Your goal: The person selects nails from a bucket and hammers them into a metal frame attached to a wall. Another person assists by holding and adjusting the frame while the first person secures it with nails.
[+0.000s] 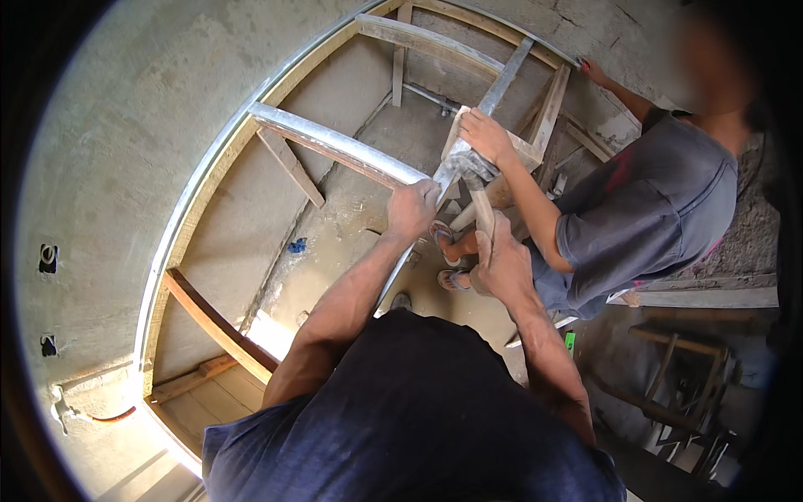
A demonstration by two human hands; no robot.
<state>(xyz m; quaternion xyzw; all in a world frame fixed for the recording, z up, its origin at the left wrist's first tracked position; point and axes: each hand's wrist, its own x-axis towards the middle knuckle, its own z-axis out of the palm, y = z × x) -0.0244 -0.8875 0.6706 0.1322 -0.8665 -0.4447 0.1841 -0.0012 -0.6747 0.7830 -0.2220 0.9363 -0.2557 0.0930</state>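
Nearest is the wearer's dark blue shirt (pixel 410 410), with both bare forearms reaching forward past it. The right hand (pixel 502 261) has its grip clamped around the wooden handle of a hammer (pixel 483 213), whose dark head sits over a joint in a large curved frame. Whether the head touches the metal cannot be told. The left hand (pixel 413 207) curls its fingers at the near end of a silver-faced crossbar (pixel 343 144), beside a long silver bar (pixel 508 77) that runs through the joint; whether this grip is clamped on the crossbar or only rests there, I cannot tell.

Just beyond the hammer head, a co-worker's hand (pixel 487 134) lies on a wooden piece (pixel 452 138) at the same joint. That person, in a dark grey T-shirt (pixel 640 201), stands to the right, the other hand (pixel 592 71) at the frame's outer edge.

A silver strip follows the frame's curved wooden rim (pixel 194 180) on the left. Below the frame is a dusty floor (pixel 335 238) with a small blue scrap (pixel 297 245) on it. Behind rises a grey plastered wall (pixel 167 92).
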